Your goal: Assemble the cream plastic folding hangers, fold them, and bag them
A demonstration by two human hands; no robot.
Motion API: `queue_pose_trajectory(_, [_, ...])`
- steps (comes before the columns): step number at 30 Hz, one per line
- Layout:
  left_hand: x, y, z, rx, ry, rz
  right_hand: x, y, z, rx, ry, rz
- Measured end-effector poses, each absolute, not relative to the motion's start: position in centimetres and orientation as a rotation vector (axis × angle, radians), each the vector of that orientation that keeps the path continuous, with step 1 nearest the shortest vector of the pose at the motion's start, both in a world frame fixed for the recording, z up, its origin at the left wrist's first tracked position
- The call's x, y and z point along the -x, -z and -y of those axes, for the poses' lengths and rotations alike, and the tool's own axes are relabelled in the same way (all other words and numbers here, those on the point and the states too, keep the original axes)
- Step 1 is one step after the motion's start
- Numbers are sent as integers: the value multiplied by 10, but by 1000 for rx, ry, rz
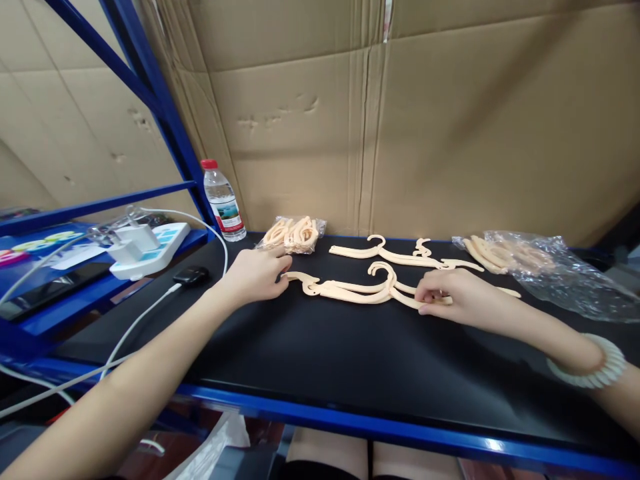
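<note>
A cream plastic hanger (350, 289) lies flat on the black tabletop (320, 353), its hook pointing away from me. My left hand (257, 273) rests at its left end, fingers curled with the tips touching the arm. My right hand (450, 295) presses on its right arm, fingers bent and pinching the plastic. A second cream hanger (395, 255) lies just behind the first.
A clear bag of small cream parts (295, 234) sits behind my left hand. Another crumpled clear bag (540, 263) with cream pieces lies at the right. A water bottle (223, 200), a white power strip (150, 250) with cables and blue shelving stand left. Cardboard walls the back.
</note>
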State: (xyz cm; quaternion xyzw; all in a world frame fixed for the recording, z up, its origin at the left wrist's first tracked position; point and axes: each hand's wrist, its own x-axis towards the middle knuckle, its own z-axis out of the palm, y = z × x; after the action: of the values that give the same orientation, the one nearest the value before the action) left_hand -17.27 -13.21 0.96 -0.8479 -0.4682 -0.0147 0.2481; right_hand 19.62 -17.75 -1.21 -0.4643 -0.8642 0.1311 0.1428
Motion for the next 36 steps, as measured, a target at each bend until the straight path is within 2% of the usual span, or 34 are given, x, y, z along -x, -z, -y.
queue_pose_trajectory(4, [156,-6,144,2307,331,1198,-202,4,179,1338,-384,2469])
queue_pose_trajectory(7, [139,1,155,2607,523,957,-213,-7,180,1437,-365,2458])
queue_pose_trajectory(10, [129,8,161,2838,402,757,-230,-17,179,1568,-337,2464])
queue_pose_trajectory(18, [132,23,151,2944,122,915,-271,-22,173,1796,-600,2587])
queue_pose_trajectory(27, [126,28,146,2948,317,957,-264,-16,167,1640,-588,2621])
queue_pose_trajectory(36, [122,34,140,2926,504,935,-276,-14,161,1703,-599,2504])
